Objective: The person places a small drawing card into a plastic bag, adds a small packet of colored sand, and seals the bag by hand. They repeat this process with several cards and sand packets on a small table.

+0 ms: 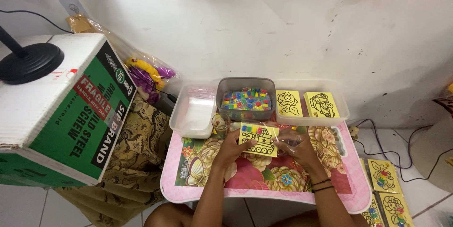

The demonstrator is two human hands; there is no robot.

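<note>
My left hand (230, 149) grips the left edge of a yellow card (258, 139) with a black line drawing and several small coloured tiles along its top. My right hand (296, 146) holds a clear plastic sleeve (286, 137) at the card's right edge; the card seems partly inside it. Both hands hover over a small pink table (264, 175) with a flower print.
At the table's back stand a clear box of plastic bags (193, 111), a grey tub of coloured tiles (246, 99) and a clear tray with two yellow cards (306, 105). A big cardboard box (61, 109) sits left. More yellow cards (384, 177) lie on the floor right.
</note>
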